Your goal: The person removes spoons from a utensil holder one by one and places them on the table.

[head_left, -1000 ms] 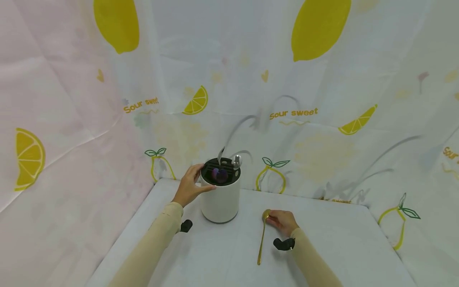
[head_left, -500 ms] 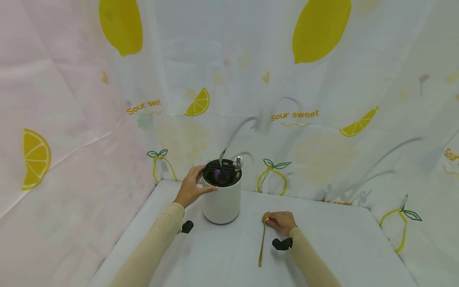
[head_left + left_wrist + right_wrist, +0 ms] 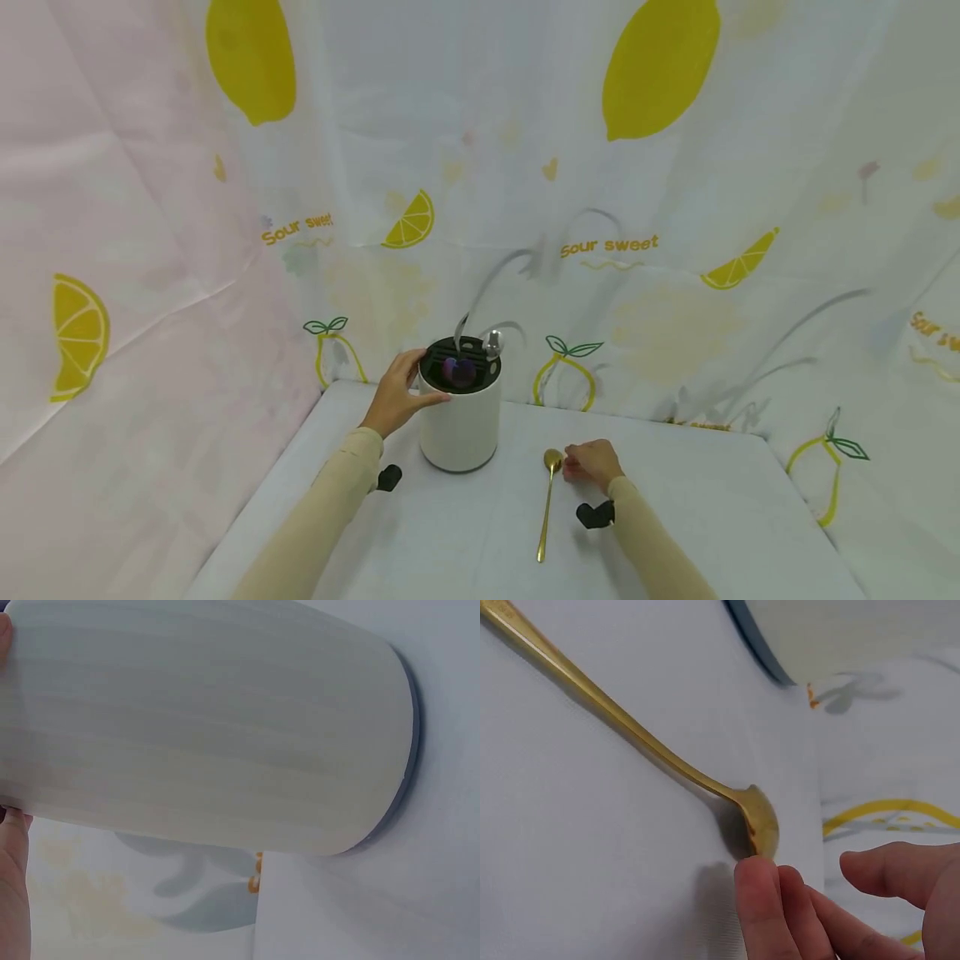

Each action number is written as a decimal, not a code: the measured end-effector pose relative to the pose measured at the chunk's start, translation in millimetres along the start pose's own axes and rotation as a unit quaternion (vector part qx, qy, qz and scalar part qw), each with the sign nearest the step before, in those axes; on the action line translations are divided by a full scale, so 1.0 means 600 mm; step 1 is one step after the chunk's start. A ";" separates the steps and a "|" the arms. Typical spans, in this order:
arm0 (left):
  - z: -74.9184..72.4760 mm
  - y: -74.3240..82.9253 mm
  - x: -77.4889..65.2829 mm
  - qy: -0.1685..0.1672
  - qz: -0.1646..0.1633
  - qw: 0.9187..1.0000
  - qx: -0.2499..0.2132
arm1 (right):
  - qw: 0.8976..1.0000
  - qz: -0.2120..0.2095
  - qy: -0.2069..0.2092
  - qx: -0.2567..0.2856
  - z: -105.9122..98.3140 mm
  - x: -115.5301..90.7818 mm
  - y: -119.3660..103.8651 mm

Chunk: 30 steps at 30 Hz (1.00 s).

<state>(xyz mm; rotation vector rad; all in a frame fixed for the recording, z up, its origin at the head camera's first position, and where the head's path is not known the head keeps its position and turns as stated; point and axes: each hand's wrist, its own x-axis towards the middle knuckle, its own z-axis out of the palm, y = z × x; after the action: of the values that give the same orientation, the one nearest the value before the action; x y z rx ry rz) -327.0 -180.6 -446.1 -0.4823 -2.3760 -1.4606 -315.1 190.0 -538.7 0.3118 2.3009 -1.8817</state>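
Observation:
A white cylindrical utensil holder (image 3: 460,433) with a black slotted top stands upright on the table. My left hand (image 3: 393,402) grips its upper rim, thumb in front and fingers on the far left side. In the left wrist view the holder's wall (image 3: 210,735) hides most of that hand. To the right lies a long-handled gold spoon (image 3: 552,461), handle pointing toward me. Beside its bowl is my right hand (image 3: 592,465). In the right wrist view, the fingertips (image 3: 756,879) are at the edge of the spoon's bowl (image 3: 763,821), while the thumb (image 3: 885,871) stands apart.
Two silvery utensils, one with a rounded shiny end (image 3: 492,342), stick up from the holder's top. The white table (image 3: 675,500) ends at a lemon-printed cloth backdrop (image 3: 480,167) behind and a pinkish one (image 3: 165,350) on the left.
My right fingers, which held the spoon's bowl, have let go and moved slightly right, so a small gap shows in the head view. The left hand stays on the holder.

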 end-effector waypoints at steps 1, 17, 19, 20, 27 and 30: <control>0.000 0.000 -0.001 0.000 0.001 1.000 0.000 | 1.000 -0.005 0.004 -0.010 -0.002 0.000 -0.003; -0.001 -0.003 -0.004 0.004 0.011 1.000 0.004 | 0.989 -0.146 0.001 0.022 0.000 0.005 -0.103; 0.000 -0.002 -0.004 0.004 0.012 1.000 0.007 | 0.985 -0.169 -0.008 0.025 0.006 0.004 -0.119; 0.000 -0.001 -0.003 0.003 0.012 1.000 0.009 | 0.984 -0.178 -0.012 0.027 0.009 0.004 -0.128; 0.000 0.005 -0.002 0.008 0.016 1.000 0.024 | 0.973 -0.215 -0.065 0.059 0.035 -0.003 -0.184; 0.000 0.007 -0.004 0.007 0.013 1.000 0.019 | 0.970 -0.222 -0.081 0.056 0.045 -0.024 -0.215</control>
<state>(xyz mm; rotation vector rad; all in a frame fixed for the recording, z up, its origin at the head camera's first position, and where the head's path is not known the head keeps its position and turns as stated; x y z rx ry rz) -323.1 -179.1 -443.5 -0.4906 -2.3738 -1.3992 -334.7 138.0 -418.2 -0.3672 2.2953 -2.1389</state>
